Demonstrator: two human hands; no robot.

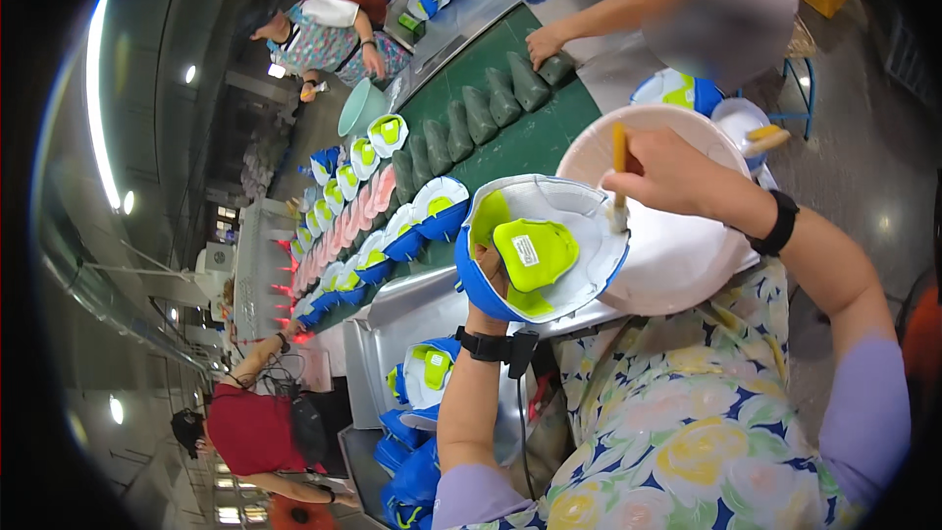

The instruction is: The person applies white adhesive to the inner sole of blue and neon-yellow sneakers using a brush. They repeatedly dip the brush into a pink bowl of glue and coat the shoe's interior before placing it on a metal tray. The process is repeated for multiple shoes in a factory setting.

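My left hand grips a blue, white and lime-green shoe upper from behind and below, its opening turned up toward me. A lime tongue with a white label lies in the middle of the upper. In my right hand is a brush with a yellow handle, held upright. Its pale bristles touch the white inner edge at the upper's right side. Right behind that hand stands a large pale pink basin with whitish contents. Most of my left fingers are hidden by the upper.
A green conveyor belt carries grey shoe lasts, pink pieces and rows of uppers. More uppers lie in a metal tray at left. A co-worker's hand touches a last across the belt. Other people stand farther left.
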